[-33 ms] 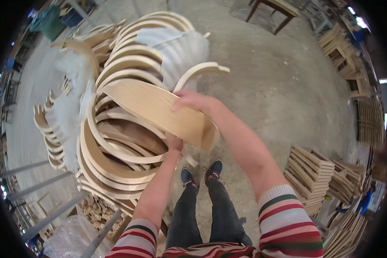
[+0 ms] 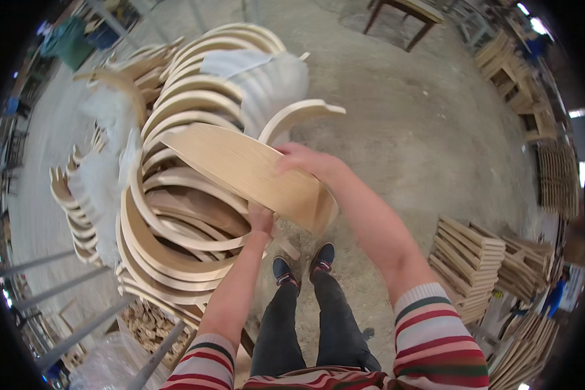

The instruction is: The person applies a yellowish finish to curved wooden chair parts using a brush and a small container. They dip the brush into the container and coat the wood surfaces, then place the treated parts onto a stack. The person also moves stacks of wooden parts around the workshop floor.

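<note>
Both hands hold a broad curved wooden piece (image 2: 240, 162), pale and smooth, tilted over a pile of similar bent parts. My right hand (image 2: 302, 161) grips its upper right edge, with the thumb side over the face. At the lower edge, my left hand (image 2: 261, 219) is closed on the same piece, its fingertips partly hidden behind it. Beneath and to the left lie several bent wooden hoops (image 2: 175, 279), stacked in rows. One curved wooden arm (image 2: 299, 114) sticks out past the pile, just beyond my right hand.
White foam sheeting (image 2: 273, 78) drapes over the far part of the pile. More curved parts (image 2: 81, 224) sit farther left. Metal bars (image 2: 78, 283) cross the lower left, near wood scraps (image 2: 153, 322). Stacked wooden frames (image 2: 465, 266) stand at right; a small table (image 2: 409, 16) is at the top.
The wooden piece and my right hand have shifted slightly to the right and nearer to me. Both hands keep their hold.
</note>
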A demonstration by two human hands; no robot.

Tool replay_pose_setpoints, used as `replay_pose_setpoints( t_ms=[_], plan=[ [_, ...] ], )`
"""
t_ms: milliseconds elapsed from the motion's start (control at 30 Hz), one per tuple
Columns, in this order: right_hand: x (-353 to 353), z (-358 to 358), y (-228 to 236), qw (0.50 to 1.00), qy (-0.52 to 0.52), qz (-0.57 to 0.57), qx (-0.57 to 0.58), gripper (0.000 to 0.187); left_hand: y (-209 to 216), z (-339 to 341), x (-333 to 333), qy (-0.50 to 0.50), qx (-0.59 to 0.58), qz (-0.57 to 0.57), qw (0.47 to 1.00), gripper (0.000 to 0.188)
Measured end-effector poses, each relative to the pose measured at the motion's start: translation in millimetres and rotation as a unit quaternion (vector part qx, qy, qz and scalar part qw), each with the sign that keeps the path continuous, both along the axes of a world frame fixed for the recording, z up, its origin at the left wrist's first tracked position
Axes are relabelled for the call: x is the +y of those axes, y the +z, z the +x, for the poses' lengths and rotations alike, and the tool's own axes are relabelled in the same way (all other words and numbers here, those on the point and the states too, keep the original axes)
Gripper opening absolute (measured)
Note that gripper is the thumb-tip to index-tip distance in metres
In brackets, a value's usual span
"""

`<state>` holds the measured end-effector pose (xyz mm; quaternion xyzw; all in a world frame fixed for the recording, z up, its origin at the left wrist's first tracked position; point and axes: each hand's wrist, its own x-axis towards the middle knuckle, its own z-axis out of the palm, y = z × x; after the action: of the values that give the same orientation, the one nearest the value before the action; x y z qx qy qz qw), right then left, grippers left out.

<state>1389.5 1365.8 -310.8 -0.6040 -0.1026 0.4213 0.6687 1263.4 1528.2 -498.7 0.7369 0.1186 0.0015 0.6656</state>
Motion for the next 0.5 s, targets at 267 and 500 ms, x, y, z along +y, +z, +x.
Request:
replay_pose_setpoints(
  t_ms=[267, 500],
  plan=[
    [-278, -355, 88, 0.866, -0.475, -0.053, 0.149, 0.067, 119, -146, -37, -0.069, 0.264, -0.193, 0.943, 0.083],
    [-281, -747, 177, 0.518, -0.830, -0.129, 0.160, 0.051, 202, -213, -71, -0.323, 0.375, -0.103, 0.863, 0.052]
  ],
)
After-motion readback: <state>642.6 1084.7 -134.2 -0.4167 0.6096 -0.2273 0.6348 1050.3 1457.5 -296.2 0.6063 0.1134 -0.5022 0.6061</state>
